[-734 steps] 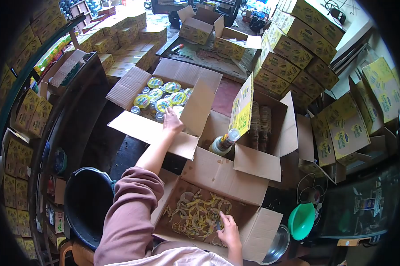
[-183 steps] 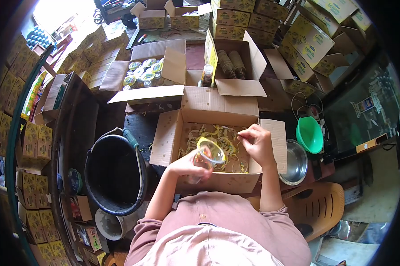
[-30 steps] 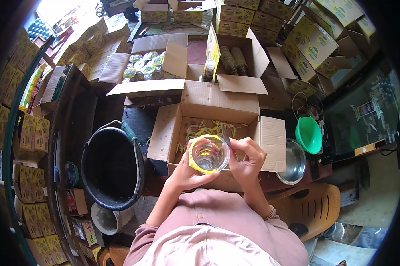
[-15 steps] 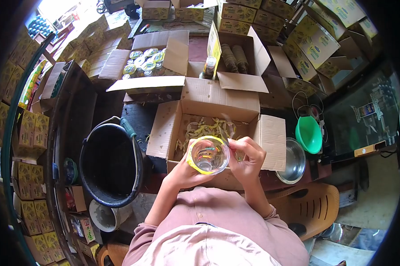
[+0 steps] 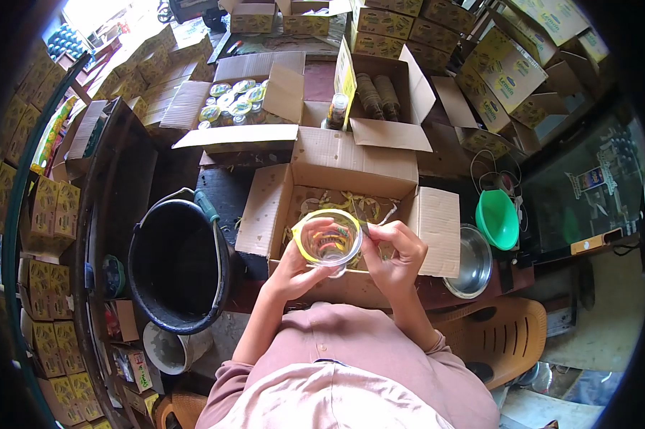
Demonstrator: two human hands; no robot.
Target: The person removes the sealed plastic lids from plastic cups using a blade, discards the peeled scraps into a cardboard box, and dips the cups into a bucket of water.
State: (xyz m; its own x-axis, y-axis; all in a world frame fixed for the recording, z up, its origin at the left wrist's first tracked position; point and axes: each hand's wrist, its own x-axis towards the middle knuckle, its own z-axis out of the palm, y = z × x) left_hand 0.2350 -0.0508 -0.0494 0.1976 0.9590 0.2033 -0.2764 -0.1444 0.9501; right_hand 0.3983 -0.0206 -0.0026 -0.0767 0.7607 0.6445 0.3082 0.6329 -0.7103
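Observation:
My left hand (image 5: pixel 291 274) is wrapped round a clear plastic cup (image 5: pixel 331 252) with a yellow band along its rim and coloured print on its side. The cup is tilted so that its mouth faces me. At its right edge, my right hand (image 5: pixel 395 252) is closed in a pinch, with a thin dark sliver showing at the fingertips; its kind is not clear. Both hands are above the near side of an open cardboard box (image 5: pixel 437 230). Inside that box lie yellow, curled strips (image 5: pixel 347 202), partly hidden by the cup.
A black bucket (image 5: pixel 138 268) stands left of the box. To the right are a metal bowl (image 5: pixel 475 268) and a green bowl (image 5: pixel 497 219). Behind are a carton of lidded cups (image 5: pixel 238 99) and a carton of stacked cups (image 5: pixel 377 96). An orange chair (image 5: pixel 505 336) is at right.
The cup has shifted slightly left and up, its yellow band now facing more towards me. My right hand stays pinched near its rim. A pale strip now shows at the box's right side.

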